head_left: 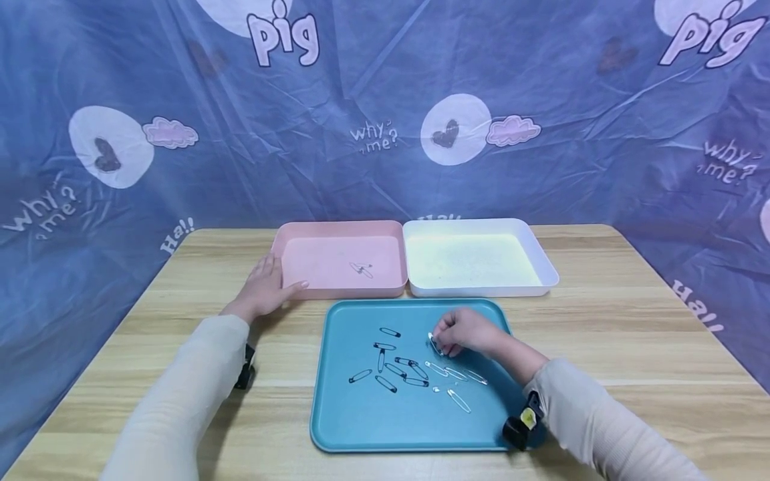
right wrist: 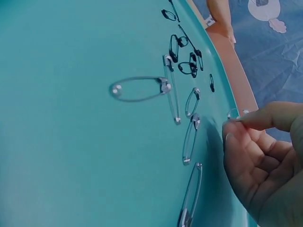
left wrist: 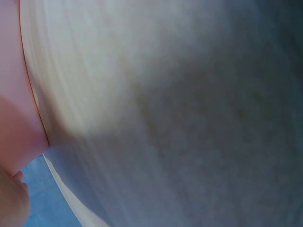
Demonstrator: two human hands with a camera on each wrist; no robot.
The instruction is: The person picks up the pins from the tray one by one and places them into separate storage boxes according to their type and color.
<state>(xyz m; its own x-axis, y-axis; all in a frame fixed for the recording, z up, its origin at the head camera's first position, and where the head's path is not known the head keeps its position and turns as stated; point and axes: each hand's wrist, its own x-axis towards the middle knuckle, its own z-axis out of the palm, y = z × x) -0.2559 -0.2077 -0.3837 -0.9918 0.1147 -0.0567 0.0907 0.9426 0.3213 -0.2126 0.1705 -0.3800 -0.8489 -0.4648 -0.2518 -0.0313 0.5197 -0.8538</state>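
Above the right part of a teal tray (head_left: 355, 427), my right hand (head_left: 463, 332) pinches a silver safety pin (head_left: 434, 343) between thumb and forefinger. The right wrist view shows one end of that pin poking out past the fingertips; the rest is hidden. Several silver safety pins (right wrist: 191, 142) lie on the tray close to this hand, and several black ones (head_left: 386, 383) lie to their left. My left hand (head_left: 263, 286) rests against the left side of a pink tray (head_left: 319, 257), its fingers extended and its thumb at the front rim. A few silver pins (head_left: 362, 270) lie inside.
A white tray (head_left: 481, 291) stands against the pink tray's right side, both just behind the teal tray. All three are on a wooden table (head_left: 625, 321). A blue printed cloth (head_left: 385, 180) hangs behind the table's far edge.
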